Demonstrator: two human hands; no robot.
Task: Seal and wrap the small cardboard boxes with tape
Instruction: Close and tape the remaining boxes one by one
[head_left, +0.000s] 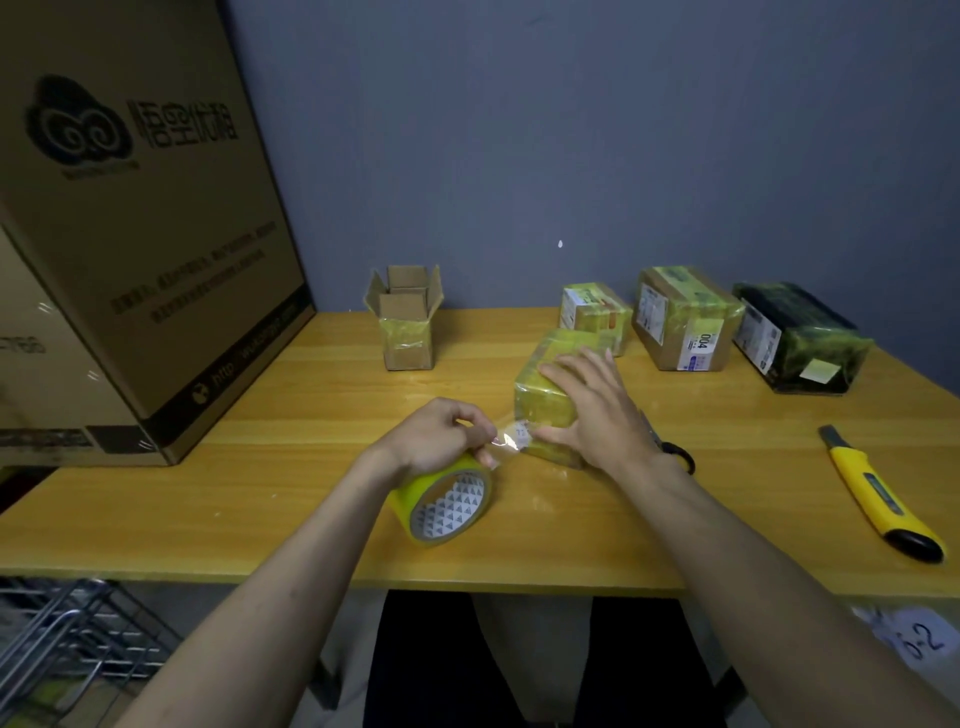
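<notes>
A small box wrapped in yellowish tape (543, 397) lies in the middle of the wooden table (311, 415). My right hand (597, 410) rests flat on its top with fingers spread, the thumb against its near side. My left hand (441, 434) grips a roll of yellow-tinted tape (444, 501), which tilts toward me. A short stretch of clear tape (511, 439) runs from the roll to the box's near face, pinched by my left fingers.
An open small carton (408, 319) stands behind. Three wrapped parcels (597, 314) (683, 322) (800, 338) line the back right. A yellow utility knife (878, 493) lies at right, a black scissors handle (680, 457) behind my right wrist. A big cardboard box (135, 218) fills the left.
</notes>
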